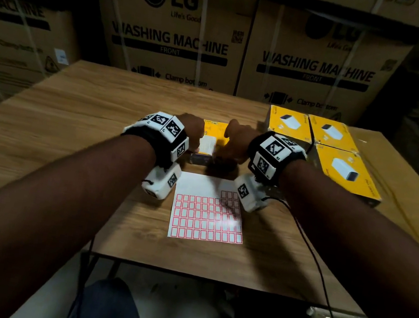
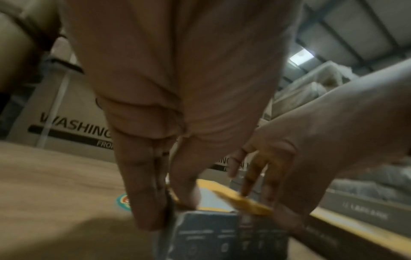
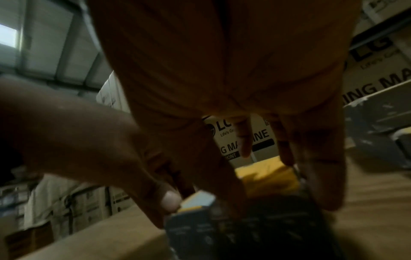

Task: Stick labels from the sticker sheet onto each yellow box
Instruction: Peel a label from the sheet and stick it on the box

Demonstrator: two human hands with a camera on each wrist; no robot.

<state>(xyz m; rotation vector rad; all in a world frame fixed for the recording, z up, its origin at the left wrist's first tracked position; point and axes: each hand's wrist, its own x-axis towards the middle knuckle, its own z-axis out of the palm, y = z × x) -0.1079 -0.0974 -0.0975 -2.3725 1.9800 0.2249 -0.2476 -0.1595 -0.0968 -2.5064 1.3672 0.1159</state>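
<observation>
Both hands are down on one yellow box (image 1: 214, 132) lying near the middle of the tabletop (image 1: 71, 119), at about twelve o'clock from the sticker sheet (image 1: 206, 211). The left hand (image 1: 193, 131) grips the box's left edge, fingers (image 2: 144, 193) curled down its side and thumb on top. The right hand (image 1: 236, 141) closes on the right edge in the same way, its thumb (image 3: 151, 184) pressing the near corner by the white label panel (image 1: 208, 144) (whether a small sticker sits under a fingertip I cannot tell; the wrist views are blurred).

The sticker sheet lies flat just nearer the person than the box, its lower rows full of red-bordered labels and its upper part mostly bare white.

At roughly two o'clock from the held box, three more yellow boxes (image 1: 330, 140) sit packed together, touching, near the tabletop's right edge. Behind the tabletop stand large brown washing machine cartons (image 1: 174, 28).
</observation>
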